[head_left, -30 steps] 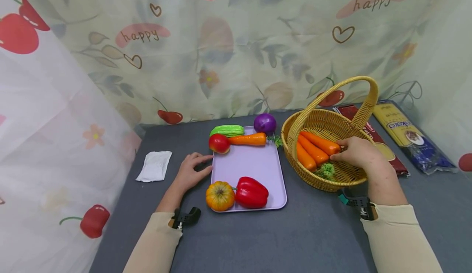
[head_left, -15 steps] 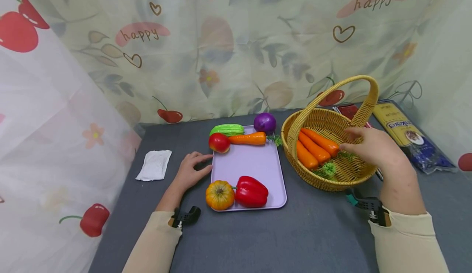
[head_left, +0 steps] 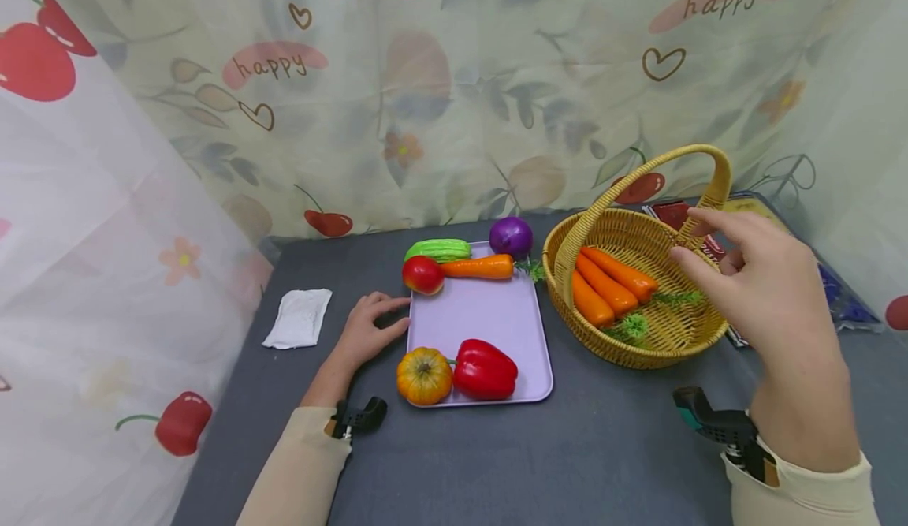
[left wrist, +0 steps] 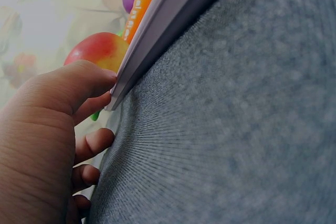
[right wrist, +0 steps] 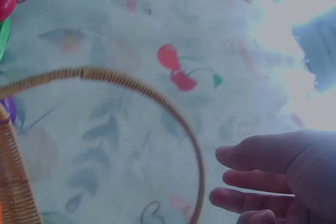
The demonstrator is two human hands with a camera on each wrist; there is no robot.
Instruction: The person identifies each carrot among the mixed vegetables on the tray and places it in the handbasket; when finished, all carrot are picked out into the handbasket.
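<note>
My left hand (head_left: 369, 330) rests on the table, its thumb and forefinger touching the left rim of the lilac tray (head_left: 482, 313). Raised over the right side of the wicker basket (head_left: 638, 352), my right hand (head_left: 769, 289) has thumb and fingers apart, with nothing between them. Several orange carrots (head_left: 604, 285) lie side by side in the basket, green tops toward the front right. On the tray are a red bell pepper (head_left: 485, 370), a small pumpkin (head_left: 424, 376), a red apple (head_left: 423, 274), a carrot (head_left: 478, 267) and a green ridged gourd (head_left: 437, 251).
A round purple vegetable (head_left: 511, 237) sits at the tray's back right corner. Behind the basket lie a dark red packet (head_left: 670, 214) and a yellow and blue packet (head_left: 844, 297), partly hidden by my right hand. A white pouch (head_left: 297, 318) lies at left.
My right hand has let go of a carrot in the basket and moved up and to the right, away from it. The left hand and the tray stay in place.
</note>
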